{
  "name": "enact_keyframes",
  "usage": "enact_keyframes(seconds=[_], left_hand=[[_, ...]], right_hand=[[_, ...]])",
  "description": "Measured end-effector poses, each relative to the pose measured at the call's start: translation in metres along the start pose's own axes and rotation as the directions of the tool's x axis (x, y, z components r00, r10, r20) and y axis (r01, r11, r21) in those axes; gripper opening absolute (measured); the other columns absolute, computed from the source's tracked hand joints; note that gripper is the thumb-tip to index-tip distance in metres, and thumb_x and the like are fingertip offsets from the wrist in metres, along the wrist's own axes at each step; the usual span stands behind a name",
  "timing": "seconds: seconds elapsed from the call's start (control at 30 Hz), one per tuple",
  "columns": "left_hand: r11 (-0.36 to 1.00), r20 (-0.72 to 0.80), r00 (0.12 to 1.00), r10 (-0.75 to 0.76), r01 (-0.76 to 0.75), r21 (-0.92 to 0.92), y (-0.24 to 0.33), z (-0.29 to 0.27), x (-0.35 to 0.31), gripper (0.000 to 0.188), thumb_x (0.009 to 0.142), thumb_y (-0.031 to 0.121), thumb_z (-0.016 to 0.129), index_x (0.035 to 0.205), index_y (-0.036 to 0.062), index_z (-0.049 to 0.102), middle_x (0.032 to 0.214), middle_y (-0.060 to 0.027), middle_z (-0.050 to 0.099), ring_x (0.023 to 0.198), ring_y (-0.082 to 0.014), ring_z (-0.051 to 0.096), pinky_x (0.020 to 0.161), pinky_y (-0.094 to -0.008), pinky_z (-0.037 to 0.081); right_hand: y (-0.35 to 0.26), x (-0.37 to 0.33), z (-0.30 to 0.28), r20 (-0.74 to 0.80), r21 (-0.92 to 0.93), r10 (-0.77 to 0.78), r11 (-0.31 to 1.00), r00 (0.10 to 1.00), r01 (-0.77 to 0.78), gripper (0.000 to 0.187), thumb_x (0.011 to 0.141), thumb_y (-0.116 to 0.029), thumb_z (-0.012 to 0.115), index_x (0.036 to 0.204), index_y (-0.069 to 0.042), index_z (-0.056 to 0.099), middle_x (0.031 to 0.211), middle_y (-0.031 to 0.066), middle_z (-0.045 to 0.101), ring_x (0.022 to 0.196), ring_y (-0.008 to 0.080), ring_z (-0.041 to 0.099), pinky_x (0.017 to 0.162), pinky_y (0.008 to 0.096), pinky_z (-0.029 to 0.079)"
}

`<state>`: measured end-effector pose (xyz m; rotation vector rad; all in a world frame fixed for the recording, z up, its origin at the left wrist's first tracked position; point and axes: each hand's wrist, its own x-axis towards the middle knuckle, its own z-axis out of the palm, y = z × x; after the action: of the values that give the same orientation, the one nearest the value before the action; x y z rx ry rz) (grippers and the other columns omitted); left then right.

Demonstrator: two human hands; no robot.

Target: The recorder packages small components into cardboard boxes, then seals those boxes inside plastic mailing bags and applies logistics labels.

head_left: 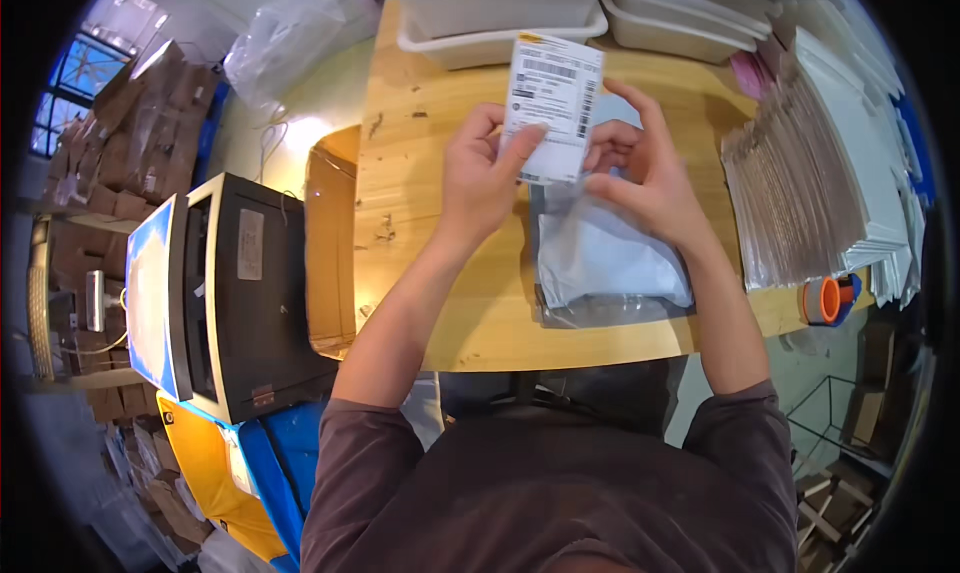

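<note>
Between thumb and fingers, my left hand (483, 173) grips a white shipping label (552, 103) with printed barcodes, held upright over the table. My right hand (645, 173) is at the label's right edge, its index finger raised and its thumb apart from it. The other fingers are curled, and I cannot make out anything held in them. Below both hands lies a white parcel (610, 258) in a clear plastic bag, with a darker edge showing along its near side. Part of the parcel's far end is hidden by the label and my right hand.
White plastic bins (500, 13) line the table's (450, 303) far edge. A thick stack of padded mailers (800, 183) stands at the right, near an orange and blue tape roll (829, 300). An open cardboard box (333, 243) and a dark cabinet (255, 293) are at the left.
</note>
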<state>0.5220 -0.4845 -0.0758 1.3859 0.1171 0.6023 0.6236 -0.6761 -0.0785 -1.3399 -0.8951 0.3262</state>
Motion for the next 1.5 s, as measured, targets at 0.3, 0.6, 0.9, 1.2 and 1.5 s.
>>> enact_keyframes(seconds=[0.3,0.6,0.9,1.2,1.5], left_hand=[[0.98,0.279,0.94,-0.196,0.18,0.08,0.001,0.004,-0.011,0.011,0.097,0.004,0.067,0.106,-0.0009,0.071,0.098,-0.007,0.074,0.079,-0.0111,0.065,0.067,-0.0199,0.05],[0.99,0.276,0.951,-0.138,0.131,0.042,0.005,0.006,-0.013,0.012,0.097,0.002,0.067,0.107,-0.0016,0.073,0.1,-0.0069,0.075,0.079,-0.0117,0.064,0.067,-0.0198,0.049],[1.0,0.299,0.954,-0.02,0.012,0.026,-0.002,0.01,-0.013,0.011,0.093,-0.001,0.067,0.103,0.001,0.073,0.102,-0.005,0.067,0.076,-0.0118,0.062,0.067,-0.0204,0.049],[0.887,0.285,0.943,0.172,-0.274,0.372,-0.007,0.006,-0.008,0.015,0.085,-0.002,0.069,0.098,0.0031,0.071,0.1,-0.0037,0.064,0.073,-0.0127,0.061,0.063,-0.0227,0.047],[0.72,-0.383,0.907,0.173,0.149,0.678,0.0,-0.137,0.051,0.013,0.09,0.012,0.067,0.097,0.0019,0.071,0.097,-0.0066,0.07,0.074,-0.0163,0.066,0.067,-0.0291,0.052]], right_hand=[[-0.012,0.001,-0.007,-0.19,0.289,0.02,0.957,0.982,0.036,0.085,0.087,0.016,0.07,0.155,-0.01,0.026,0.107,0.0191,0.071,0.09,0.019,0.069,0.075,0.024,0.054],[-0.011,-0.002,-0.016,-0.161,0.26,0.025,0.965,0.987,0.018,0.081,0.087,0.013,0.071,0.153,-0.01,0.029,0.113,0.0215,0.07,0.095,0.0199,0.069,0.079,0.0241,0.054],[-0.005,-0.007,-0.012,-0.041,-0.477,-0.113,0.875,0.993,0.08,0.03,0.085,-0.01,0.081,0.113,-0.007,0.072,0.145,0.0176,0.056,0.131,0.0288,0.052,0.111,0.0392,0.039],[-0.006,-0.005,-0.01,-0.143,-0.273,-0.138,0.957,0.98,0.095,0.008,0.087,-0.011,0.077,0.094,-0.008,0.079,0.158,0.0163,0.046,0.141,0.031,0.042,0.118,0.0406,0.03],[-0.009,-0.004,-0.071,-0.387,0.7,0.255,0.707,0.886,0.103,0.032,0.106,-0.019,0.054,0.122,0.005,0.067,0.128,0.0113,0.069,0.11,0.0177,0.065,0.1,0.0304,0.05]])
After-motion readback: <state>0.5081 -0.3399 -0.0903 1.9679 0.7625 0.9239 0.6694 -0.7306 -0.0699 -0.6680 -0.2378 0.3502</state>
